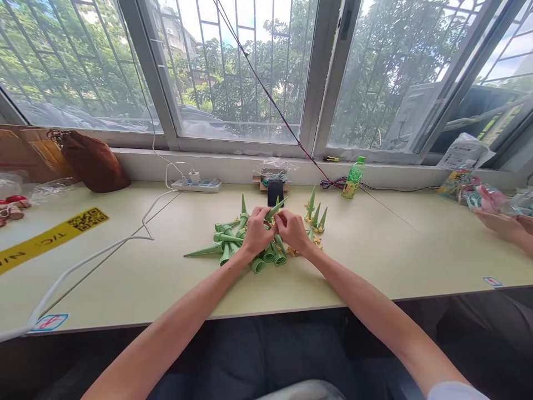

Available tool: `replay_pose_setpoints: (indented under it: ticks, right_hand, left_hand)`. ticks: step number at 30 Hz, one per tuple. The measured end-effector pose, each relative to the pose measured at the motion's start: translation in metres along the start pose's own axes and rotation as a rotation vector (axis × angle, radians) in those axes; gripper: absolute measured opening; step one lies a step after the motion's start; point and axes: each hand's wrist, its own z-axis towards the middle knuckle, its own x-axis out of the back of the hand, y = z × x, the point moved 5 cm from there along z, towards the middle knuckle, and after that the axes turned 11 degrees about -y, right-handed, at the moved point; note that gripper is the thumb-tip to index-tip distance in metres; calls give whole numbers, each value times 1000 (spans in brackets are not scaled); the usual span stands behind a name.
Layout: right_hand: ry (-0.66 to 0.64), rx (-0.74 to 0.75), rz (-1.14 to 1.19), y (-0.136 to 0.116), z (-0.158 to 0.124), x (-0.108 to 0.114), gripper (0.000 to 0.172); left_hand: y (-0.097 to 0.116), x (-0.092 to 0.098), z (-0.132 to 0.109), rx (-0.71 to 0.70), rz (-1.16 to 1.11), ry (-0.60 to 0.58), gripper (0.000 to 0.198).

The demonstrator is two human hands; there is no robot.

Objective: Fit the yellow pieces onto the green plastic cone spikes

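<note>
Above a heap of green plastic watering spikes (228, 238), my two hands meet over the table. My left hand (259, 232) is closed round a green watering spike (275, 208), whose pointed end sticks up to the right. Thumb and fingers of my right hand (292, 230) are pinched together at the same spike's near end; my fingers hide whatever small part may be there. Right of my hands, several spikes with yellow pieces (320, 226) at their bases stand upright. Small loose yellow pieces (293, 251) lie beside my right wrist.
A phone (275, 192) and a green-capped bottle (353, 179) stand at the back. A power strip (197, 185) with a white cable (125, 240) lies left. A brown bag (94, 162) sits far left. Another person's hands (506, 226) are at the right edge.
</note>
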Motion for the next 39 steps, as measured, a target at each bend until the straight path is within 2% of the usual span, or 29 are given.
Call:
replay_pose_setpoints:
  ticks: [12, 22, 31, 39]
  right_hand:
    - [-28, 34, 11, 0, 1, -2, 23]
    - [-18, 48, 15, 0, 1, 0, 19]
    - [25, 61, 13, 1, 2, 3, 17]
    - [15, 35, -41, -1, 1, 4, 19]
  left_hand:
    - [0, 1, 0, 8, 8, 3, 33]
    - [-5, -1, -1, 52, 115, -20, 35]
    - [-6, -2, -1, 61, 80, -38, 39]
    - [-4, -2, 0, 30, 73, -24, 40]
